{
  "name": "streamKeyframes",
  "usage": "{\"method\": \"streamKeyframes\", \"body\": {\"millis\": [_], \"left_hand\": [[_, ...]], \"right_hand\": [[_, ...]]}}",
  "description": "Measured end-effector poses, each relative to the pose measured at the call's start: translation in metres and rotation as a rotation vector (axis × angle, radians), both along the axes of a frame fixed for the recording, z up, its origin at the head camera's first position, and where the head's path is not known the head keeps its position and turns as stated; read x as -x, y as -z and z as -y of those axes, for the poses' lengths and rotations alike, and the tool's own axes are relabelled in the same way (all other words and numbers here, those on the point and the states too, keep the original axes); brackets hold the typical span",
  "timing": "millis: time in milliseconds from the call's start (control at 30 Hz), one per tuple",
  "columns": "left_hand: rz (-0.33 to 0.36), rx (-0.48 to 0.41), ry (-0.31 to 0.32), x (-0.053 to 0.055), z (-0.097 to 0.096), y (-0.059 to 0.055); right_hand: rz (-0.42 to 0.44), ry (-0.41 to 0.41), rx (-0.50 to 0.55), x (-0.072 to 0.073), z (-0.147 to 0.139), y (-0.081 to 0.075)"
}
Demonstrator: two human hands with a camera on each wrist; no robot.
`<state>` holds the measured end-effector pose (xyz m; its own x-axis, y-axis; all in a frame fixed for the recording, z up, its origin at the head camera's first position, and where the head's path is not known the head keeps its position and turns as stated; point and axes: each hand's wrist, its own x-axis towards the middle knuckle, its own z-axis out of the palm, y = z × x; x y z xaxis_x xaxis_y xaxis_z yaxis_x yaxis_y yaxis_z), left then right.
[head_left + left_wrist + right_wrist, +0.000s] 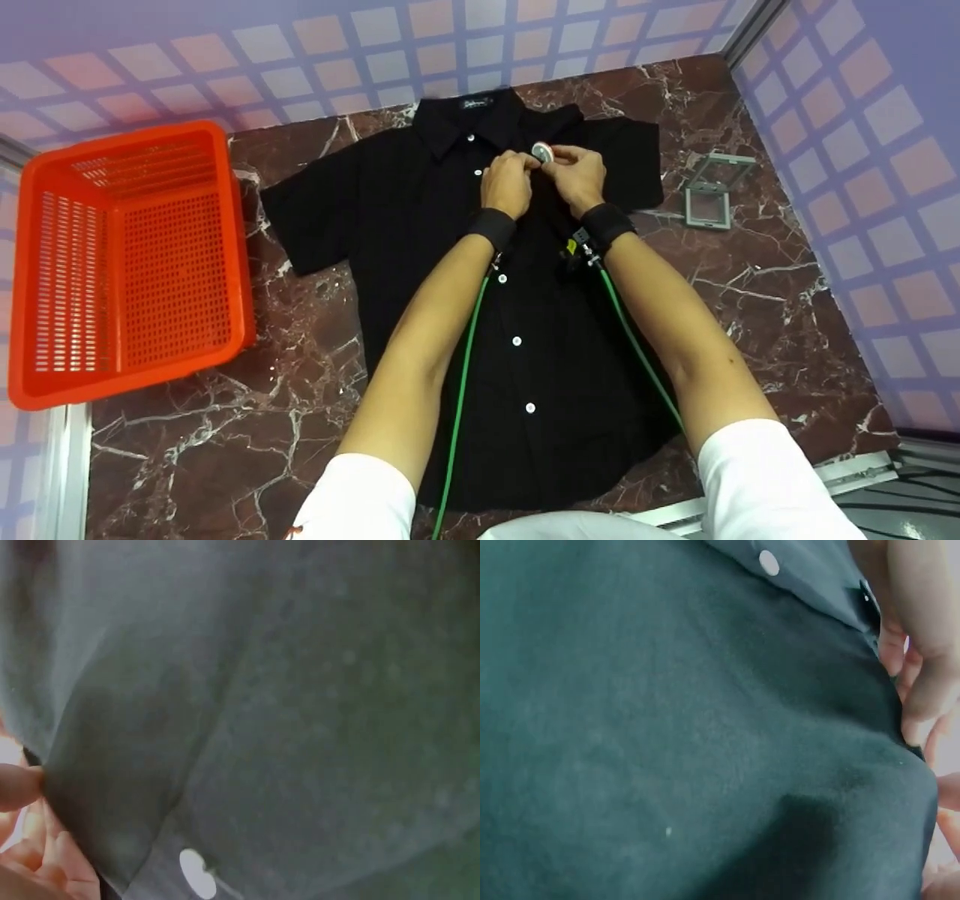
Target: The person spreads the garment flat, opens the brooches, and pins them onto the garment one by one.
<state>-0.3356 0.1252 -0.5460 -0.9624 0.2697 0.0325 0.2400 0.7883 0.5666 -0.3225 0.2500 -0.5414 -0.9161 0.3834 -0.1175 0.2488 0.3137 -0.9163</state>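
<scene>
A black short-sleeved button-up shirt (450, 315) lies spread out with its collar at the far side. At its chest, my right hand (581, 176) holds a small round badge (541, 153) with a pale face and a reddish rim. Close against it on the left, my left hand (510, 180) pinches the shirt's cloth, its fingertips by the badge's edge. Raised black fabric (225, 690) fills most of the left wrist view, with a white button (197, 874) low down. In the right wrist view, fingers (926, 690) grip the cloth's edge; the badge's back is hidden.
An orange-red plastic basket (244, 285) stands on the left of the brown marbled table (300, 442). To the right sits a small grey hinged frame (707, 223), opened up. Tiled walls border the back and right. Green cables (465, 367) run from both wristbands.
</scene>
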Motion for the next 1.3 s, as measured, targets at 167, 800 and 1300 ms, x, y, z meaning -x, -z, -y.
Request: {"method": "streamKeyframes", "body": {"millis": [167, 800, 1300], "left_hand": [[0.062, -0.039, -0.02, -0.001, 0.003, -0.002], [0.102, 0.42, -0.03, -0.012, 0.029, -0.004], [0.206, 0.47, 0.014, -0.012, 0.032, -0.01]], "right_hand": [[-0.039, -0.099, -0.234, -0.001, -0.002, 0.0], [-0.095, -0.123, -0.447, 0.001, 0.002, 0.002], [-0.09, -0.121, -0.512, 0.001, 0.003, 0.009]]}}
